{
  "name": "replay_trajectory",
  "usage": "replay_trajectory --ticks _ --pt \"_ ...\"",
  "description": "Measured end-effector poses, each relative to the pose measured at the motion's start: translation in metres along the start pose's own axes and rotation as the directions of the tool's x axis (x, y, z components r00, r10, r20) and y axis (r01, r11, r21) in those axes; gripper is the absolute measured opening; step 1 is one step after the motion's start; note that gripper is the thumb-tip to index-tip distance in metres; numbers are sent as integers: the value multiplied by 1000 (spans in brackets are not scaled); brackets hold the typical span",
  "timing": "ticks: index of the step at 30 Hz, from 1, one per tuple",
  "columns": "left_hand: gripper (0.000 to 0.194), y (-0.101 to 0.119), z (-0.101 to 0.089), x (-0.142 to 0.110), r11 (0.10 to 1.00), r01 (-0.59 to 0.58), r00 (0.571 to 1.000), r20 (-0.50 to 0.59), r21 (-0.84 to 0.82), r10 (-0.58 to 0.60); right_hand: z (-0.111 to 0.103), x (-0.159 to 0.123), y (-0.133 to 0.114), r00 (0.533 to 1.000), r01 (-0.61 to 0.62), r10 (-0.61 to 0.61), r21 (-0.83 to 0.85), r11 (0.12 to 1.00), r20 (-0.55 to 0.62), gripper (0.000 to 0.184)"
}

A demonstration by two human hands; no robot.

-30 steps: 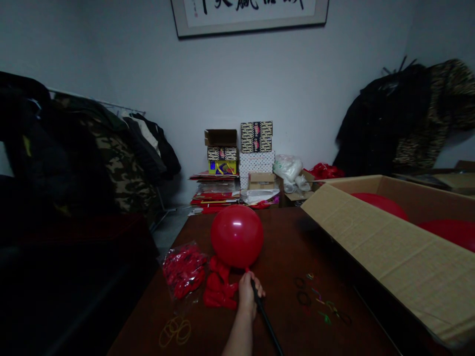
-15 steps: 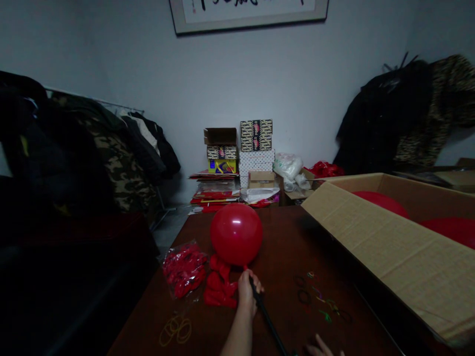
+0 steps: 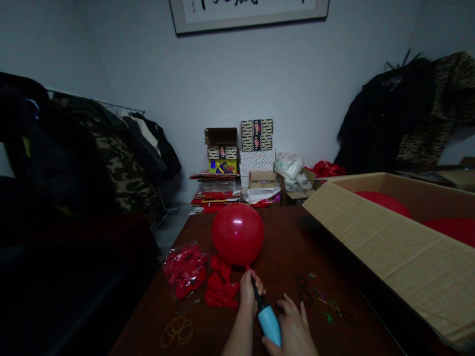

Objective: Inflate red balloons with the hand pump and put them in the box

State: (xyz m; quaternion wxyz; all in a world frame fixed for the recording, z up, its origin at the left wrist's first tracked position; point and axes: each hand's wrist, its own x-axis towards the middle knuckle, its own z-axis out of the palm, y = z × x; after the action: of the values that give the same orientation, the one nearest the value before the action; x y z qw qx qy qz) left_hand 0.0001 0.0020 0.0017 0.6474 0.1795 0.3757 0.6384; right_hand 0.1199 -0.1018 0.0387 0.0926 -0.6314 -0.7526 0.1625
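Observation:
An inflated red balloon (image 3: pixel 238 234) rests above the table, its neck pointing toward me. My left hand (image 3: pixel 249 291) is closed around that neck and the black tip of a hand balloon pump (image 3: pixel 269 325). The pump has a light blue barrel, which slants down to the right. Against the barrel's lower part lies my right hand (image 3: pixel 291 329), thumb on one side and fingers stretched along the other. Flat red balloons (image 3: pixel 219 289) lie just left of my left hand. Beside them is a clear bag of red balloons (image 3: pixel 185 269).
On the right, a large open cardboard box (image 3: pixel 393 242) holds red balloons. Hair ties and small bands (image 3: pixel 328 306) lie right of my hands, and yellowish rubber bands (image 3: pixel 177 330) at lower left. Stacked boxes (image 3: pixel 257 158) stand beyond the brown table (image 3: pixel 285 227).
The blue pump barrel has come up into view toward my left hand, covering the long black rod. My right hand has moved up and left with it. The balloon stays about the same.

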Motion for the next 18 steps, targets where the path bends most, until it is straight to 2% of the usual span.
replay_trajectory --ticks 4,10,13,17,18 --pt "40 -1 -2 4 1000 7 1000 24 21 -8 -3 6 -12 999 -46 47 24 999 -13 55" --pt "40 -3 -2 3 1000 13 1000 25 27 -14 3 1 -14 998 -69 69 -27 997 6 54" --pt "40 -3 -2 0 999 7 1000 15 40 -7 13 -3 -6 998 -61 62 -44 997 30 52" --pt "36 -2 0 -2 999 -12 1000 6 49 12 35 -14 13 998 -58 61 -70 996 35 32" --pt "35 -2 0 -2 999 -16 1000 4 49 16 41 -18 18 996 -89 91 -78 993 15 36"
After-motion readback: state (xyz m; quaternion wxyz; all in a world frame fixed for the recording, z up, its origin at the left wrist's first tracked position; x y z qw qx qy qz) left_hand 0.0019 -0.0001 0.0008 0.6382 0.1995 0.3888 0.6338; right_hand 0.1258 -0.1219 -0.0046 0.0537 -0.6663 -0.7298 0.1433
